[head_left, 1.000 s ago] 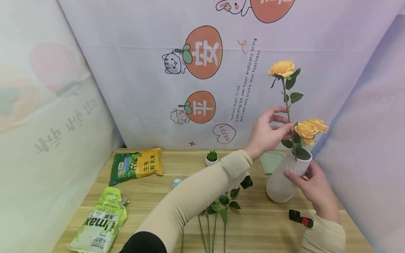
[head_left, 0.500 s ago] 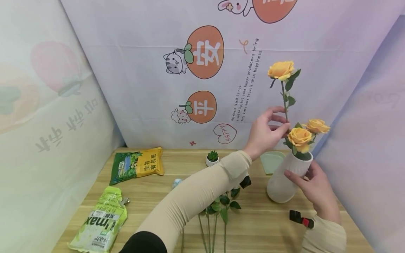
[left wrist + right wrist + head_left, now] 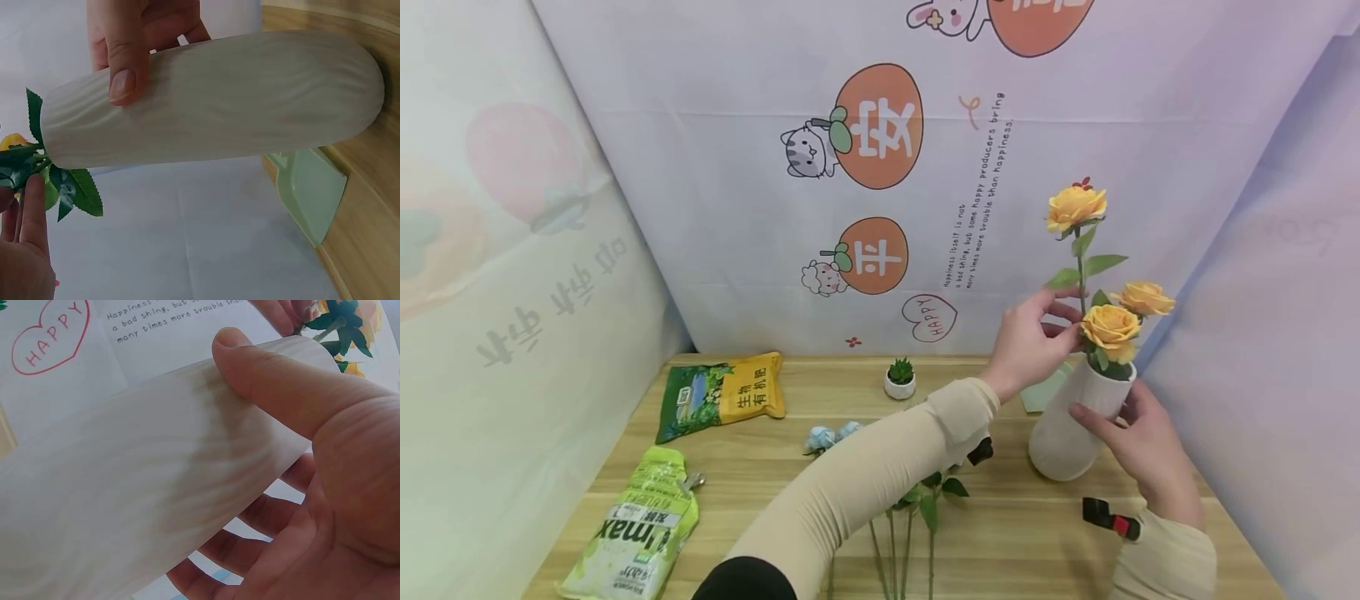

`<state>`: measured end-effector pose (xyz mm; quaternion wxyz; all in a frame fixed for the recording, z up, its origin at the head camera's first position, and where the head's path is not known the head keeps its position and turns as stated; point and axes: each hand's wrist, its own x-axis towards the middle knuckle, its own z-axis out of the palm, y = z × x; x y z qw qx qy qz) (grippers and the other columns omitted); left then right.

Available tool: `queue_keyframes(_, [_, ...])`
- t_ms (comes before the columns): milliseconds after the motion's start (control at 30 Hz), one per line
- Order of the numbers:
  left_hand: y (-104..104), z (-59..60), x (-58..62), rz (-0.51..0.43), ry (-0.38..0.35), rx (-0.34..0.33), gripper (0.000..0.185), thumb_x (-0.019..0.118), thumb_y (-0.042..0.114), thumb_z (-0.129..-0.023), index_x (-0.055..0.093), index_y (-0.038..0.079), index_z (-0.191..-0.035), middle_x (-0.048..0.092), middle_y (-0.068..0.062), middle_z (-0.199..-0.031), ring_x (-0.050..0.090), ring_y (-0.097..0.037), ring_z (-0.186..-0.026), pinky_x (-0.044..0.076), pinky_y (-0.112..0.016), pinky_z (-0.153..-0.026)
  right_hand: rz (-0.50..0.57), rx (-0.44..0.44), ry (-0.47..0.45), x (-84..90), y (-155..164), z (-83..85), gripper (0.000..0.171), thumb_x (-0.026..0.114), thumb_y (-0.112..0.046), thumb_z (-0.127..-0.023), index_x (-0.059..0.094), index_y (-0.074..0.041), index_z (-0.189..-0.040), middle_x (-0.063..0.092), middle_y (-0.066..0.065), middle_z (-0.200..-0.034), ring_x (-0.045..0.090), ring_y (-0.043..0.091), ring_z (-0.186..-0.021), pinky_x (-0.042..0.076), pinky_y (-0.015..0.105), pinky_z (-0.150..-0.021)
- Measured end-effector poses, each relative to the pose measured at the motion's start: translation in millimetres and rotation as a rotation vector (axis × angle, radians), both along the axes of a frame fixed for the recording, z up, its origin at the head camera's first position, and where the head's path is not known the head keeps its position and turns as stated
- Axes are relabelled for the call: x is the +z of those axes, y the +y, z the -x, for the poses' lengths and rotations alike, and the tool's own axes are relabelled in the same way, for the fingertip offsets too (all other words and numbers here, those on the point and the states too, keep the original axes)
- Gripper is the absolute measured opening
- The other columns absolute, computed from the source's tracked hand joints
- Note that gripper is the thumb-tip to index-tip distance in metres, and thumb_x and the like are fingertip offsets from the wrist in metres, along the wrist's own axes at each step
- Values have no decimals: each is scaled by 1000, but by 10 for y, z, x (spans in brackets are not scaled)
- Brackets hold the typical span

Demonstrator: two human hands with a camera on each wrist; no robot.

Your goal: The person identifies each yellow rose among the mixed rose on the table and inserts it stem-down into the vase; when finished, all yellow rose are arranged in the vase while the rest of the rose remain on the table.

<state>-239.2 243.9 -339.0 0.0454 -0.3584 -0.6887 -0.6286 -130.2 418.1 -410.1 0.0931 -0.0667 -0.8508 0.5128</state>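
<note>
My left hand (image 3: 1028, 340) pinches the stem of a yellow rose (image 3: 1077, 208) just above the mouth of a white ribbed vase (image 3: 1062, 437). The lower stem is hidden behind two other yellow roses, one in front (image 3: 1111, 332) and one farther right (image 3: 1144, 297), standing in the vase. My right hand (image 3: 1150, 450) grips the vase near its top, and the vase leans to the right. In the right wrist view, the thumb (image 3: 262, 372) lies over one side of the vase and the fingers curl round the other. Dark green leaves (image 3: 81, 192) poke out at the rim in the left wrist view.
Loose green stems with leaves (image 3: 929, 510) and pale blue flowers (image 3: 822, 438) lie partly under my left sleeve. A small potted succulent (image 3: 900, 379) and a light green tray (image 3: 1040, 398) sit at the back. Left are a green-and-yellow bag (image 3: 722, 396) and a lime bag (image 3: 632, 529).
My left hand has come down slightly, lowering the rose towards the vase mouth. The two roses in the vase have shifted apart. My right hand stays on the vase.
</note>
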Motion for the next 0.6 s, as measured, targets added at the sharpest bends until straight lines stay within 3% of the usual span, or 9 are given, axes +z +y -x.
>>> queue_keyframes(267, [17,-8,-165,2,32,-31,42,73,4,-102,65,9,-142,76,-6,-111,70,5,-85,59,-12,-80,-14,3,20,-11,4,-5,94,78,-37,-101,22,-8,-171,34,26,-169,40,52,-147,40,79,-108])
queue_keyframes(600, [40,25,-252,51,64,-15,34,75,6,-101,70,8,-134,79,-3,-109,68,6,-86,57,-11,-79,-30,0,22,-8,1,-13,92,78,-38,-101,25,-7,-170,37,25,-166,43,49,-145,44,74,-108])
